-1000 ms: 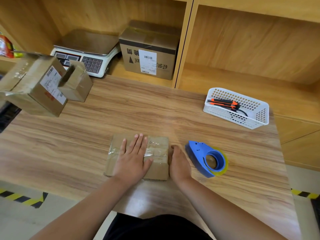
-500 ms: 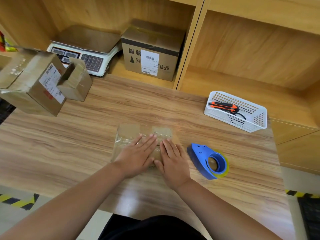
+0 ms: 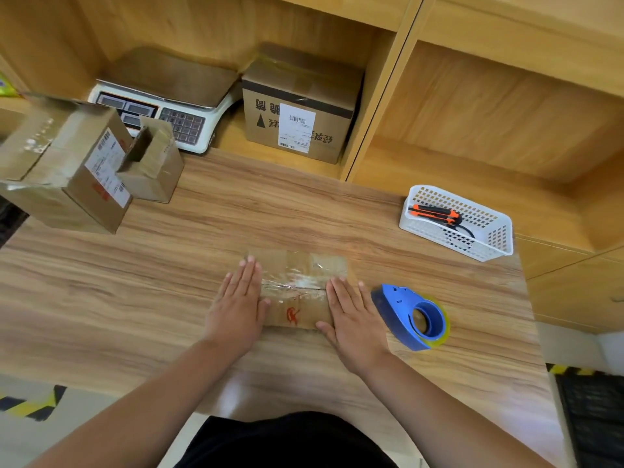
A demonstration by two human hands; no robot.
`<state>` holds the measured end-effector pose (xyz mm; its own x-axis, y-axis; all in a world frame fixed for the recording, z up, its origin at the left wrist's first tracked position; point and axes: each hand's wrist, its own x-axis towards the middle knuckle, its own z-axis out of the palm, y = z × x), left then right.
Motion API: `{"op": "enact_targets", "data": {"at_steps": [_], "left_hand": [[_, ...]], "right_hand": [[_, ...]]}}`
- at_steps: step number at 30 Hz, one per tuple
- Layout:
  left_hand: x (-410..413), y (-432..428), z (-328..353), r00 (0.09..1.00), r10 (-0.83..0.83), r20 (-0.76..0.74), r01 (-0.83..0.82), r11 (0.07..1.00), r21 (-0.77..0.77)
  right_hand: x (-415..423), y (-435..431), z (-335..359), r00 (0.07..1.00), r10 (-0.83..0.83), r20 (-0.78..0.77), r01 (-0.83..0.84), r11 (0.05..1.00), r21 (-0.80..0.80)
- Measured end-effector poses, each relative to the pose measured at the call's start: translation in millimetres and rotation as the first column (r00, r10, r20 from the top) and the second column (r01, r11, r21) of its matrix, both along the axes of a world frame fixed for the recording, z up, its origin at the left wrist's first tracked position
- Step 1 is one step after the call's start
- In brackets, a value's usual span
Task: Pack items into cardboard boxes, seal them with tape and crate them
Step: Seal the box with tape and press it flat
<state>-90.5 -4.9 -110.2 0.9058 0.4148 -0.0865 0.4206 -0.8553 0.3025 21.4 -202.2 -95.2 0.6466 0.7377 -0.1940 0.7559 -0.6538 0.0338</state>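
Head view: small flat box (image 3: 299,292) sits mid-table (image 3: 135,298), near the front edge, flaps closed and clear tape running across its top; contents can't be seen. Left hand (image 3: 238,300) lies flat on the box's left end, fingers straight and together, gripping nothing. Right hand (image 3: 354,315) does the same on the right end, palm down, fingers straight. Blue tape dispenser (image 3: 412,315) w/ a clear roll is just beside the right hand, on the table.

White basket (image 3: 483,249) at the table's right rear holds 1 orange-and-black cutter (image 3: 435,212) plus something black under it, too small to tell. Large box (image 3: 67,170) at the left rear has a label on its side; its top is blurred. Little box (image 3: 152,167) touching it has a flap raised, inside not visible. Labelled box (image 3: 297,106) in the shelf compartment behind is taped closed, next to a scale (image 3: 162,99).

Count: 4 cardboard boxes, 1 basket, 1 cutter, 1 tape dispenser, 1 scale, 2 hands.
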Motion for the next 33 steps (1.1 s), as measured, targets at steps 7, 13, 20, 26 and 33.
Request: {"op": "enact_targets", "data": {"at_steps": [7, 13, 20, 26, 33], "left_hand": [[21.1, 14.0, -1.0, 0.897, 0.427, -0.113, -0.363, 0.567, -0.739], [21.9, 15.1, -1.7, 0.852, 0.518, -0.076, -0.418, 0.583, -0.697], [19.8, 22.6, -2.6, 0.825, 0.552, -0.122, -0.429, 0.472, -0.770], [18.8, 21.9, 1.9, 0.837, 0.539, -0.099, -0.399, 0.475, -0.784], [18.9, 20.1, -0.5, 0.820, 0.564, -0.097, -0.413, 0.465, -0.783]], "right_hand": [[-18.2, 42.1, -2.5, 0.993, -0.072, 0.094, 0.069, 0.997, 0.034], [-27.6, 62.4, -9.8, 0.999, 0.034, 0.026, -0.035, 0.998, 0.044], [-37.6, 97.9, -13.2, 0.991, 0.130, -0.036, -0.126, 0.989, 0.082], [-17.9, 70.8, -13.3, 0.998, 0.057, -0.003, -0.057, 0.998, 0.031], [-8.7, 35.0, -15.7, 0.985, -0.152, 0.082, 0.151, 0.988, 0.022]]}}
